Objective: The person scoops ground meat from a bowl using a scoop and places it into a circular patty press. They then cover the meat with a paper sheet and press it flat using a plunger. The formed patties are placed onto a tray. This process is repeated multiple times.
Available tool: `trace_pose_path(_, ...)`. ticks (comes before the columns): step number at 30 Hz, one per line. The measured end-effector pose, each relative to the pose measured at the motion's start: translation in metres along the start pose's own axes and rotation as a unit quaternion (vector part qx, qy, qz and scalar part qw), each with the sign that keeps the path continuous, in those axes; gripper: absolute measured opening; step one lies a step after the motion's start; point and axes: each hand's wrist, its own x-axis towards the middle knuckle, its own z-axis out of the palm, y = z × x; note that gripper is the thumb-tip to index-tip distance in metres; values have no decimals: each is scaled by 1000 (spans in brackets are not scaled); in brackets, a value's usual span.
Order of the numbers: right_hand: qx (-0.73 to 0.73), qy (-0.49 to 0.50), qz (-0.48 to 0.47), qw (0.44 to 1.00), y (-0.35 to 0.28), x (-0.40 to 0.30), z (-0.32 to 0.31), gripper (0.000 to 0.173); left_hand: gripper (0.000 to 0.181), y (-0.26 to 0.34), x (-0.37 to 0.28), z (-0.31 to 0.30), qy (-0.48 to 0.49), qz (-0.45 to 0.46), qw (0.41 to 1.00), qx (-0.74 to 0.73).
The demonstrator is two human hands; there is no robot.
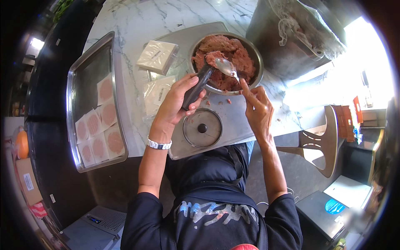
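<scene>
My left hand grips a dark handled tool, tilted up toward the bowl, with a lump of ground meat at its far end. A metal spoon is in my right hand, its bowl against that lump. Both tools meet over a round steel bowl that holds more ground meat. Closer to me, a round metal disc with a black knob lies on a metal tray. Meat crumbs dot the tray between the disc and the bowl.
On the left, a rimmed metal tray holds several flat patties on paper squares. Two wrapped stacks of paper squares lie left of the bowl. A large metal pot with plastic film stands back right; a chair is at the table's right edge.
</scene>
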Motion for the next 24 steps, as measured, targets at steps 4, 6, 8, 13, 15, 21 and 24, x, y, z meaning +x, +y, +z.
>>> trace_pose_path(4,-62,2,5,998,4,-9,-8,50,30,-5,3,-7,17,16,997,-78)
trace_pose_path(6,45,3,71,996,9,-12,-9,45,28,-3,5,-13,34,40,995,-89)
trace_pose_path(8,133,36,131,982,10,-11,-12,38,29,-1,4,-7,31,47,998,-40)
trace_pose_path(13,136,25,108,985,-11,17,-18,37,29,-13,2,4,48,34,997,43)
trace_pose_path(15,134,7,103,986,-20,23,-13,36,30,-13,1,5,40,27,998,51)
trace_pose_path(21,72,10,61,996,-18,5,8,44,25,-11,-6,16,28,17,999,35)
trace_pose_path(24,52,14,38,998,-15,-7,8,53,26,-12,-8,9,13,14,1000,4)
